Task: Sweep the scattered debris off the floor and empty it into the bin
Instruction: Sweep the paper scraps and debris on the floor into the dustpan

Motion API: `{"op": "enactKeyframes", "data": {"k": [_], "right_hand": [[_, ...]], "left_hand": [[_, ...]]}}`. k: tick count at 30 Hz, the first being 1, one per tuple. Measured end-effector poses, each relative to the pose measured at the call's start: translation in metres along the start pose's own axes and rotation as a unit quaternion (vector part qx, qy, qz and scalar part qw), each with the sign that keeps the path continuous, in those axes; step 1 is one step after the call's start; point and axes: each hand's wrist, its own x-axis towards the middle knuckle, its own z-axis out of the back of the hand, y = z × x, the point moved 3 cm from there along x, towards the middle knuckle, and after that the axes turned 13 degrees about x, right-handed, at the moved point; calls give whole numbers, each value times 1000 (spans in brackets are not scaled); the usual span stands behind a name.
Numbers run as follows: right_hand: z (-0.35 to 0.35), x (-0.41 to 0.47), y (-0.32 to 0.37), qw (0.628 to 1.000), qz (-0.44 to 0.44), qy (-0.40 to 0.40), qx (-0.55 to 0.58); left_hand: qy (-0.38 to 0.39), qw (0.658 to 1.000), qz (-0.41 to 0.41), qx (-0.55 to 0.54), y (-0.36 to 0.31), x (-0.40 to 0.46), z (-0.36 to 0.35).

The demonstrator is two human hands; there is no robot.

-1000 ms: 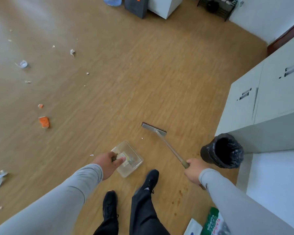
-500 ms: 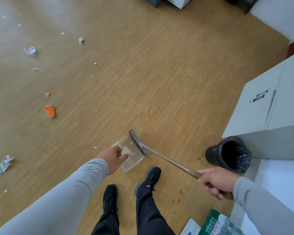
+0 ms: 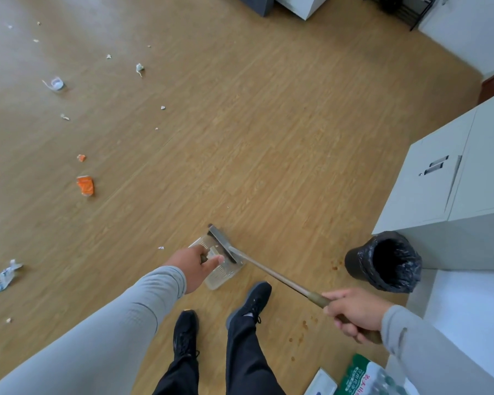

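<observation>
- The left hand (image 3: 196, 266) grips the handle of the clear dustpan (image 3: 220, 263), fingers curled round it, thumb stretched forward along the top.
- The right hand (image 3: 354, 315) is closed round the broom (image 3: 268, 270) handle near its end; the shaft runs toward 10 o'clock to the head (image 3: 221, 242), which lies across the pan's mouth.
- The pan sits on the floor (image 3: 268, 138) just ahead of the shoes (image 3: 248, 300), at the picture's lower centre.
- Debris is well apart from the pan, from 9 to 11 o'clock: orange scraps (image 3: 85, 185), a crumpled wrapper (image 3: 3, 277), a small white cup (image 3: 56, 84) and paper bits (image 3: 139, 69). One bit (image 3: 161, 248) lies just beside the pan at 9 o'clock.
- The bin (image 3: 382, 263), lined in black, stands at 3 o'clock against the grey cabinet (image 3: 439, 195).
- Judgement: the step in hand is drawing a small load over the lip. To do it well, keep the pan's front edge pressed flat to the floor, so crumbs do not slip under.
- Pull the head with short, low strokes; a fast flick would likely bounce light paper back out.
- Keep the pan level when lifting, mouth tilted slightly up.
- Most of the litter is unswept, so the task looks early.
</observation>
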Motion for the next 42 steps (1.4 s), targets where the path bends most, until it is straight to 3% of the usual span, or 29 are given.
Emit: {"op": "enactKeyframes", "data": {"k": [7,14,18,22,28,30,37,42], "right_hand": [[24,-9,44,997,59,-49,-20],[6,64,132,981,105,-110,-117],[-13,92,157,958,107,-134,-230],[-19,86,142,945,79,-95,-302],[84,40,148,988,52,-5,-148],[96,26,149,985,60,-4,-164],[32,73,153,951,117,-82,-273],[39,69,144,967,84,10,-239]], "left_hand": [[-41,994,37,-92,27,-2,12],[-52,988,70,-123,12,25,26],[-65,988,79,-117,-6,47,36],[-61,988,91,-111,-16,53,41],[-56,989,97,-95,-17,46,43],[-55,989,96,-97,-18,44,42],[-59,988,101,-105,-15,45,38],[-76,986,102,-110,-9,47,43]]}}
